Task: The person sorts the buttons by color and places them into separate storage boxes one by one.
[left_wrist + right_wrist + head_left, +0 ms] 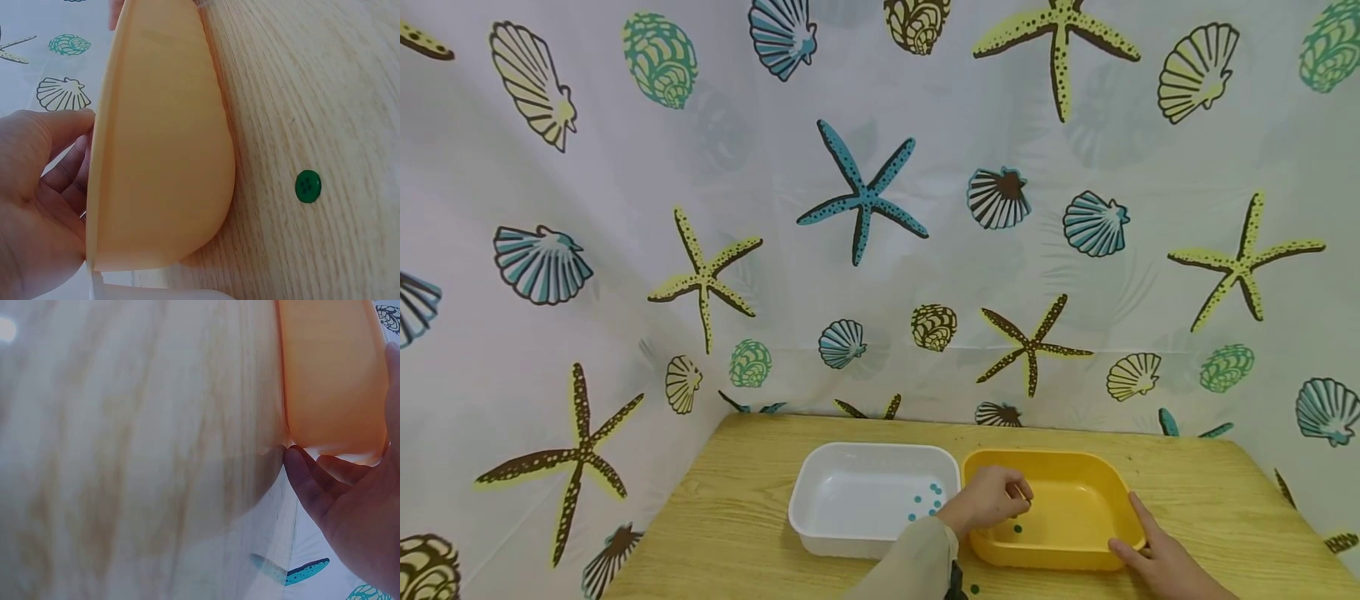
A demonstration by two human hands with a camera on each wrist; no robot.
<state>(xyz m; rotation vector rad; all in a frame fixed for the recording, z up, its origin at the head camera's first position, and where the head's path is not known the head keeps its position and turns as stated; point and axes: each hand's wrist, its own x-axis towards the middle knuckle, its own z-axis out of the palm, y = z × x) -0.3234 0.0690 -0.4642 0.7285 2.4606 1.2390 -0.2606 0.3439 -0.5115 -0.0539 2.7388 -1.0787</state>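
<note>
My left hand (991, 497) is inside the left part of the yellow basin (1052, 557), its fingers curled. Whether a button is between the fingertips is hidden. In the left wrist view the hand (34, 194) shows behind the basin's rim. A dark green button (1017, 528) lies on the basin floor just below this hand. My right hand (1165, 554) grips the basin's right end, with thumb and fingers spread around the corner. In the right wrist view, fingertips (294, 453) touch the lower edge of the basin wall (334, 375).
A white basin (835, 546) stands against the yellow one's left side, with several teal buttons (917, 499) in its right part. Another green button (308, 186) lies on the wooden table (730, 500) in front of the yellow basin. A shell-patterned curtain (887, 292) encloses the table.
</note>
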